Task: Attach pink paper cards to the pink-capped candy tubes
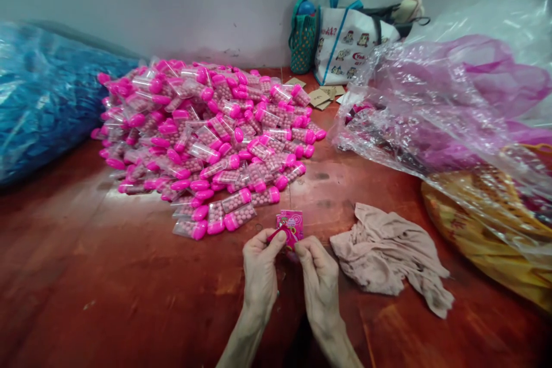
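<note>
A small pink printed card [294, 219] stands up between my two hands, just in front of the pile. A dark pink piece with a shiny look lies against its lower part; its kind is unclear. My left hand [262, 267] is closed, pinching the card and this piece between thumb and fingers. Thumb and fingers of my right hand [319, 276] close together at the card's lower right corner. Beyond them is a large heap of clear tubes with bright pink caps [215, 144], filled with dusty-pink beads. The card's lower edge is hidden by my fingers.
A crumpled beige cloth [388, 250] lies right of my hands on the red floor [142, 305]. A big blue plastic-wrapped bundle [47, 98] is at left. Clear plastic [414, 103] covers a yellow basket at right. A white bag [340, 46] and cardboard pieces [321, 98] sit by the wall.
</note>
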